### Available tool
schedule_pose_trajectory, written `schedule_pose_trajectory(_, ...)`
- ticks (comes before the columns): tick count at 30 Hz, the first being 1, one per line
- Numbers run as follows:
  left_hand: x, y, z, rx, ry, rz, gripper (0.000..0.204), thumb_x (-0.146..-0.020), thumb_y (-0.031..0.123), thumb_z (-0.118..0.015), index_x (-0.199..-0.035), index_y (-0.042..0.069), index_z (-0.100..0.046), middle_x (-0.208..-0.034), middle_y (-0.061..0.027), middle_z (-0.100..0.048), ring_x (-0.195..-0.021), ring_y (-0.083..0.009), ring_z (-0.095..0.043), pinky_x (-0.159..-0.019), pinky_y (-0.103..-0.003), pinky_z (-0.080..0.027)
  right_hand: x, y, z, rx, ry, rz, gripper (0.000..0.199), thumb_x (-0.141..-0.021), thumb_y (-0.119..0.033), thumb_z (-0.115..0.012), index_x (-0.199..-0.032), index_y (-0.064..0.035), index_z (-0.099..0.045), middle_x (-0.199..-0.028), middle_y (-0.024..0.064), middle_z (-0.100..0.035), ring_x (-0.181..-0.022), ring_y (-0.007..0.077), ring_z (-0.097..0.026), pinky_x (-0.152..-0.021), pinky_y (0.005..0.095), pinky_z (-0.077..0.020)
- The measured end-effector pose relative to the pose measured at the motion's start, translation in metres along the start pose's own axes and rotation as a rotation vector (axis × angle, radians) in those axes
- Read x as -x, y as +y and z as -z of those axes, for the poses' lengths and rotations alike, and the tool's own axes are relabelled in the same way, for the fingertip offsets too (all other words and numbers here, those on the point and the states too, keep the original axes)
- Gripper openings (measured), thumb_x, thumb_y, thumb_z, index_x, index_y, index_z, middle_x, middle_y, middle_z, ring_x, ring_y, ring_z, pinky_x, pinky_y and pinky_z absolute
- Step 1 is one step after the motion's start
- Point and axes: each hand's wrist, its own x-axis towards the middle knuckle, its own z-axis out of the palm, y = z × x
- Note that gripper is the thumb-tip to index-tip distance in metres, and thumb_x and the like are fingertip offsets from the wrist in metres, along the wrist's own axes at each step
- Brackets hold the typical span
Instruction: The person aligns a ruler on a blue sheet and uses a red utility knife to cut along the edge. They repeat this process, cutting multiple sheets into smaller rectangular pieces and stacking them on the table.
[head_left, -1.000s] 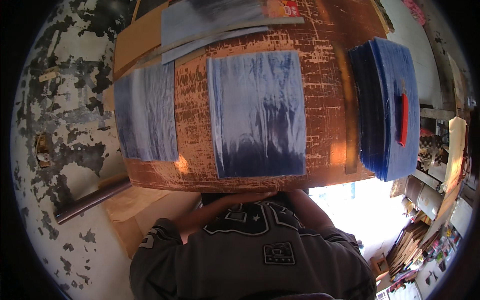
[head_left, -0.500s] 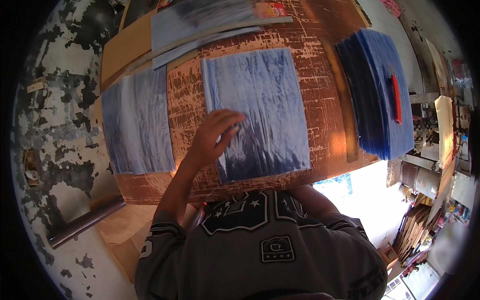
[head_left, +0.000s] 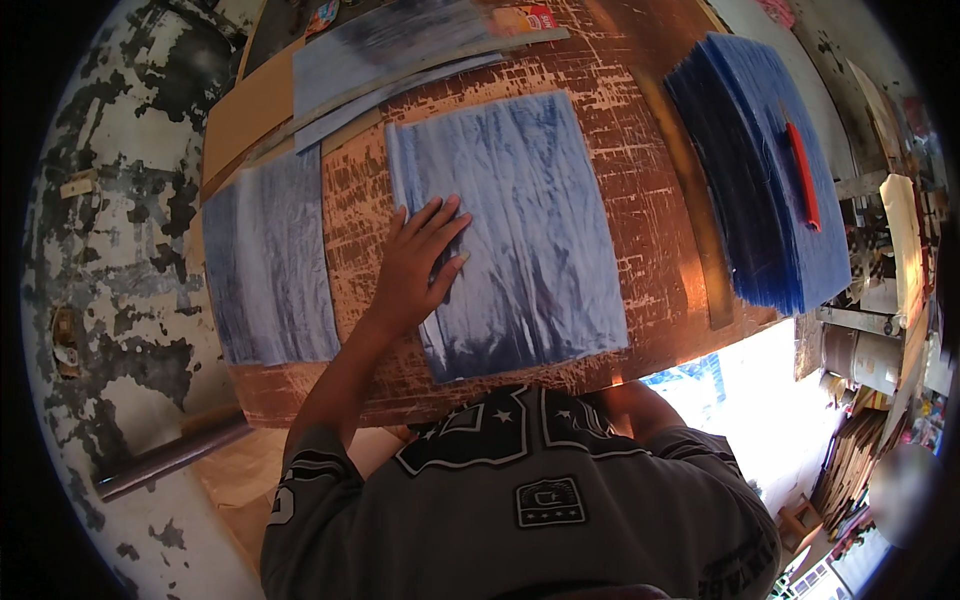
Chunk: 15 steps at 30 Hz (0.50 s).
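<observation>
A stack of thin, bluish translucent plastic sheets [head_left: 525,220] lies in the middle of the worn brown table, wrinkled and shiny. My left hand [head_left: 420,260] rests palm down on its left edge, fingers spread, gripping nothing. My right forearm reaches down at the table's near edge, and the hand itself is hidden there. To the left of my left hand lies another pile of blue-grey plastic sheets [head_left: 270,265]. A tall, thick stack of darker blue sheets [head_left: 740,180] stands at the right, and a red cutter-like tool [head_left: 802,178] lies on top of it.
A long straight bar [head_left: 430,75] lies across more sheets at the far side, beside brown cardboard [head_left: 250,105]. A dark metal strip [head_left: 690,200] runs along the table [head_left: 640,140] before the tall stack. A peeling wall [head_left: 120,250] stands at the left.
My left hand has come down flat, its fingers spreading on the sheets' left edge; before, they were curled above them. The whole view has shifted slightly.
</observation>
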Motion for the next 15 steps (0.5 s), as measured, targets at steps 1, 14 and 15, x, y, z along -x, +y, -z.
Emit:
schedule_pose_trajectory(1,0.0,0.0,0.0,0.002,-0.002,0.001,0.048,-0.111,0.032,-0.063,-0.157,0.017,-0.062,-0.171,-0.0083,-0.051,-0.162,-0.0326,-0.041,-0.136,-0.059,-0.017,0.0,-0.001,-0.001,-0.001,0.005,0.002,0.047,-0.112,-0.035,-0.06,-0.147,-0.0044,-0.065,-0.146,0.0212,-0.068,-0.133,0.0354,-0.066,-0.112,0.0462,-0.0538)
schedule_pose_trajectory(14,0.005,-0.004,-0.006,0.046,0.064,-0.062,0.046,-0.113,0.032,-0.06,-0.155,0.015,-0.064,-0.169,-0.0082,-0.055,-0.16,-0.0339,-0.043,-0.136,-0.06,-0.015,-0.004,-0.007,-0.01,0.042,0.049,0.038,0.047,-0.113,-0.035,-0.058,-0.147,-0.0038,-0.066,-0.146,0.0216,-0.068,-0.132,0.0345,-0.067,-0.111,0.0451,-0.0552)
schedule_pose_trajectory(15,0.005,-0.004,-0.005,0.058,0.075,-0.065,0.045,-0.112,0.031,-0.06,-0.154,0.015,-0.065,-0.168,-0.0085,-0.056,-0.159,-0.0338,-0.044,-0.136,-0.06,-0.015,-0.004,-0.007,-0.011,0.045,0.052,0.046,0.047,-0.113,-0.035,-0.058,-0.147,-0.0038,-0.066,-0.146,0.0217,-0.068,-0.132,0.0345,-0.067,-0.111,0.0451,-0.0553)
